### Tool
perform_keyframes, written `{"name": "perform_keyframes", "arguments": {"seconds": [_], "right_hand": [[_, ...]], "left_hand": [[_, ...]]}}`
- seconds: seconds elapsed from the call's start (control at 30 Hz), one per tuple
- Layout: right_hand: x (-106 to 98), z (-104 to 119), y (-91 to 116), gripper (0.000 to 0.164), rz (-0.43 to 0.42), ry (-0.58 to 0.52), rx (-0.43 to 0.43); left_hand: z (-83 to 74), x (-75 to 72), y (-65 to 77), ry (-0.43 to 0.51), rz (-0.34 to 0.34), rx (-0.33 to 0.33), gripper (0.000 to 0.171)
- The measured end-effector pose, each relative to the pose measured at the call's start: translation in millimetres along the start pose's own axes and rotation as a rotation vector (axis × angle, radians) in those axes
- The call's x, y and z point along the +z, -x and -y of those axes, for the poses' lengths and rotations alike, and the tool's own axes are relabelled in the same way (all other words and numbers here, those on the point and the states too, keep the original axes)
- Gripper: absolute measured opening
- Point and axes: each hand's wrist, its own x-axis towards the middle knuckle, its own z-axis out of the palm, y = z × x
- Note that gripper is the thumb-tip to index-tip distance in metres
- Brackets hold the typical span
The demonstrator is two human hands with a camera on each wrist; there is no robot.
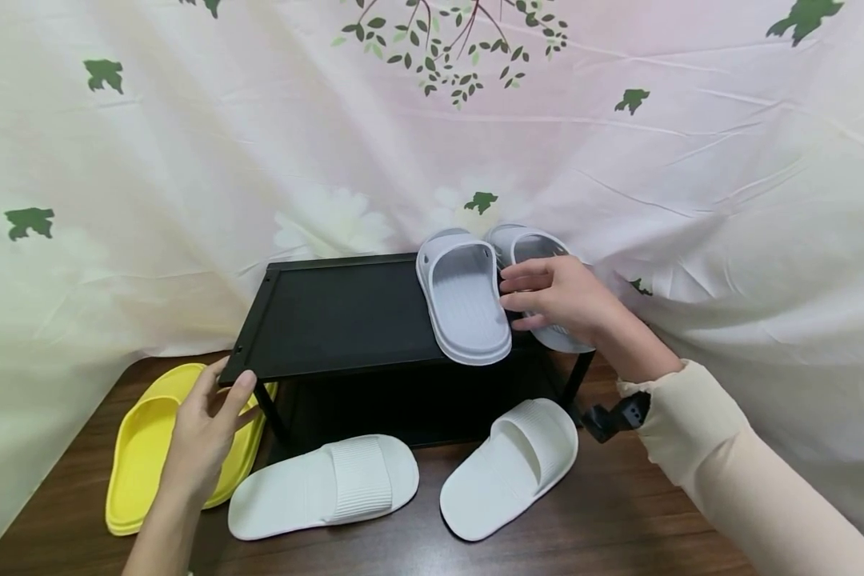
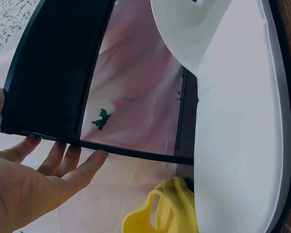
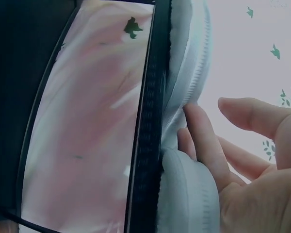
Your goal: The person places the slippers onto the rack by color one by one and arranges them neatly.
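Note:
A low black shoe rack [image 1: 346, 316] stands against the cloth backdrop. At its front left corner my left hand [image 1: 205, 436] holds the shelf, thumb at the front edge and fingers along the side. Two grey slippers sit on the rack's right part: the left one [image 1: 468, 292] has its heel over the front edge, and the right one [image 1: 565, 342] is partly covered by my right hand [image 1: 558, 296]. The fingers of that hand are loosely extended, with fingertips between the two slippers, right at the left one's side.
On the wooden floor [image 1: 374, 552] in front of the rack lie two white slippers, one sideways [image 1: 288, 496] and one slanted [image 1: 482, 496]. Yellow slippers [image 1: 140, 456] lie at the left, partly behind my left hand. A patterned cloth [image 1: 259, 160] hangs behind.

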Motion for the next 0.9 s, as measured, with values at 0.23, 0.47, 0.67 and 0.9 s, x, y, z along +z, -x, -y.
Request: {"name": "perform_keyframes", "arguments": {"seconds": [0.23, 0.47, 0.67, 0.9], "right_hand": [[-2.2, -1.9, 17.6, 0.054, -0.016, -0.104, -0.078], [-2.3, -4.1, 42.2, 0.055, -0.023, -0.189, -0.165], [-6.3, -22.4, 59.0, 0.042, 0.012, -0.321, -0.265], [-13.4, -50.9, 76.7, 0.032, 0.072, -0.282, -0.262]], "left_hand": [[0.0, -0.4, -1.5, -0.016, -0.009, 0.012, 0.044], [0.4, -1.2, -1.0, -0.004, -0.008, 0.002, 0.044], [1.3, -2.4, -0.5, -0.015, 0.001, 0.002, 0.045], [1.4, -1.5, -1.6, -0.031, 0.008, 0.006, 0.047]]}}
